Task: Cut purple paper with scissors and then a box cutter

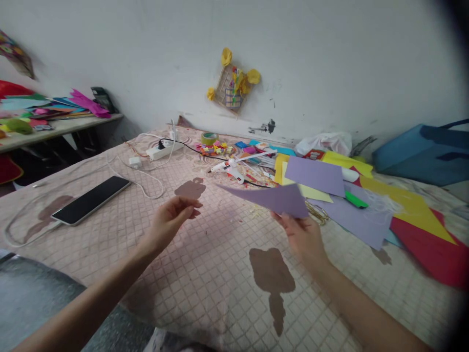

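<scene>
While the right hand (300, 239) pinches a lilac paper sheet (271, 200), the left hand (170, 222) is open, empty. Hot glue gun (229, 168) lies beyond.

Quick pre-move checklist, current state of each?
1. Lilac card sheet held in right hand: ok.
2. Left hand empty, apart from the sheet: ok.
3. Hot glue gun lying down, out of both hands: ok.
4. Glue gun powered: cannot tell; a black cord runs near the power strip.
5. Gold loops by the right hand are scissors: cannot tell, partly covered by paper.
</scene>
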{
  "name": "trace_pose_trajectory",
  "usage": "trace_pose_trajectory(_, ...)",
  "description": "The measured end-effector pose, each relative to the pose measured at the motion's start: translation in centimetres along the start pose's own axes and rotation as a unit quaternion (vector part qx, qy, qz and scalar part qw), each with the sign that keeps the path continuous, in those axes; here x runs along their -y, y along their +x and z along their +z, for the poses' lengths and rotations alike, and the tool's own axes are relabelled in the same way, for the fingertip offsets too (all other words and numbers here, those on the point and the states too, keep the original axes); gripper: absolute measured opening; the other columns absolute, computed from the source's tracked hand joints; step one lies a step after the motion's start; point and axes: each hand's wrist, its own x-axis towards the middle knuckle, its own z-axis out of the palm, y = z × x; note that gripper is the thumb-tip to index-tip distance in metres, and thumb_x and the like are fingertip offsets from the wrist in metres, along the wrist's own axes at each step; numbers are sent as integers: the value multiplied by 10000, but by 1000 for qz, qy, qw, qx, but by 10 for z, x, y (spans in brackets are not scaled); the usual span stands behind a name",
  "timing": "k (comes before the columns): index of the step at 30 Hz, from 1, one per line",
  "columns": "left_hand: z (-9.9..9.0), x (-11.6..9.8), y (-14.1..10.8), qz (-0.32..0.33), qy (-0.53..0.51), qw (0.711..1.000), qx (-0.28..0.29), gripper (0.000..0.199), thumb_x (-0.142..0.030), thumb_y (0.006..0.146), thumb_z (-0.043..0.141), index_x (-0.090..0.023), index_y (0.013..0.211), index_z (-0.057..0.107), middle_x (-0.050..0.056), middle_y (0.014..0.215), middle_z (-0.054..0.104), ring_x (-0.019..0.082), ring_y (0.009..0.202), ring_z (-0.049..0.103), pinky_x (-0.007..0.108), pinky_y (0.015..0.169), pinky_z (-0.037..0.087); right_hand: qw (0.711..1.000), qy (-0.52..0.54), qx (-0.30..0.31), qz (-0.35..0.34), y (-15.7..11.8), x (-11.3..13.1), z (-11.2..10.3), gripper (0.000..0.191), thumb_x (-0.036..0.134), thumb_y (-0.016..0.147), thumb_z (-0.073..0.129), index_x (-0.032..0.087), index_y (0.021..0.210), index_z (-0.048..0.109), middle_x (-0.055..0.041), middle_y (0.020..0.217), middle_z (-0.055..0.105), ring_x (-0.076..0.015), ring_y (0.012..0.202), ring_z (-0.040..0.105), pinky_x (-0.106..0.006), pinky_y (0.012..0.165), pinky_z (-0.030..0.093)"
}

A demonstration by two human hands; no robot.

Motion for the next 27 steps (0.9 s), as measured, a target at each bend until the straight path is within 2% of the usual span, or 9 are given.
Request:
trace_pose_trajectory(2,13,-5,-2,35,16,997,62,173,-288,864,550,-161,961,615,60,967,662,161,858,639,303,797,526,991,103,-66,55,7,1,-8,133,207,760,709,257,882,688,33,941,720,-125,921,665,-312,862,577)
trace_pose_trajectory(5,38,-12,-7,104,82,958,253,243,-249,872,532,-186,1092,611,81,1105,651,193,1006,618,344,889,502,973,167,-131,91,14,3,-22,126,167,727,733,243,812,680,52,896,719,-100,865,673,-263,810,598)
trace_pose_trajectory(8,57,-17,-8,200,146,867,432,504,-246,869,555,-223,1357,434,95,1383,488,226,1276,455,405,1078,349,966,189,-151,94,14,8,-31,170,147,713,745,246,831,674,65,873,718,-89,835,676,-258,801,605)
trace_pose_trajectory(11,67,-13,6,258,179,793,522,577,-265,888,537,-225,1427,336,76,1479,346,218,1376,310,418,1167,160,966,193,-144,89,13,12,-34,231,148,715,746,258,902,671,62,909,718,-86,850,675,-253,811,600)
trace_pose_trajectory(13,75,-6,25,270,196,773,540,579,-274,889,529,-223,1431,331,54,1505,287,193,1396,263,372,1180,121,968,192,-143,82,13,15,-34,224,157,723,743,255,911,670,57,935,716,-90,867,674,-252,823,595)
trace_pose_trajectory(15,87,3,51,284,194,778,526,533,-265,900,501,-197,1412,369,50,1501,301,184,1397,260,351,1177,134,969,188,-145,75,14,17,-34,203,169,734,735,249,909,669,51,953,713,-91,882,672,-249,834,588)
trace_pose_trajectory(21,124,10,126,279,168,851,412,380,-273,953,392,-158,1295,510,114,1343,528,217,1228,503,370,1058,356,972,174,-146,54,17,21,-37,235,200,747,727,265,962,657,49,983,707,-97,893,671,-260,830,593)
trace_pose_trajectory(24,115,0,130,257,159,882,363,341,-293,952,400,-148,1198,586,132,1229,607,229,1135,563,385,999,400,968,191,-153,56,17,22,-41,260,185,742,730,269,976,656,50,993,704,-92,889,670,-246,814,600)
trace_pose_trajectory(27,94,-6,104,218,141,897,359,305,-311,934,449,-164,1136,624,112,1170,641,202,1070,599,333,925,460,966,194,-160,52,20,25,-45,255,191,744,730,266,976,656,47,1022,696,-98,903,668,-242,810,605)
